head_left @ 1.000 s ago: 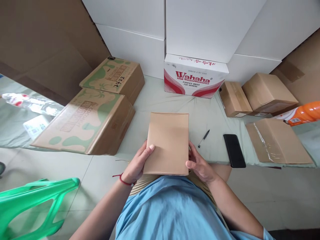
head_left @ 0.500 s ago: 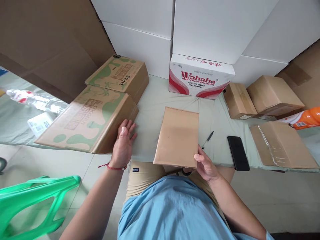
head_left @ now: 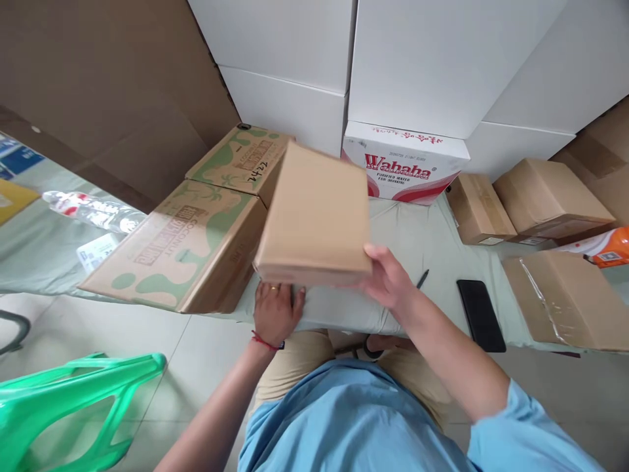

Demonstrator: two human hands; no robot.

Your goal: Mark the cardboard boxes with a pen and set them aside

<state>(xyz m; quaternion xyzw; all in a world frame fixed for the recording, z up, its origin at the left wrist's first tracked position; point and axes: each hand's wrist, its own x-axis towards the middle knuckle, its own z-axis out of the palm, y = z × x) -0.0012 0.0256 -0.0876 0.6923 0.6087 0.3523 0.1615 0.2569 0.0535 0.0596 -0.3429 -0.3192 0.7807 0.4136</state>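
Note:
A plain brown cardboard box (head_left: 317, 210) is raised and tilted above the table, slightly blurred. My right hand (head_left: 390, 278) grips it by the lower right corner, thumb on the near face. My left hand (head_left: 278, 313) rests palm down at the table's front edge, below the box, with its thumb apart from the fingers; the box hides the fingertips. A red string bracelet circles that wrist. Beside my left hand stands the larger green-patterned coconut carton (head_left: 177, 249), with a smaller carton (head_left: 246, 160) marked 2422 behind it.
A white and red Wahaha carton (head_left: 405, 160) stands against the white panels. To the right are a pen (head_left: 422, 278), a black phone (head_left: 480, 314), several brown boxes (head_left: 565, 301) and an orange bottle (head_left: 609, 248). A clear bottle (head_left: 93, 211) lies left; a green stool (head_left: 83, 406) stands below.
My right hand has lifted the brown box up and to the left, tilting it. My left hand has left the coconut carton's side, moved right and turned palm down.

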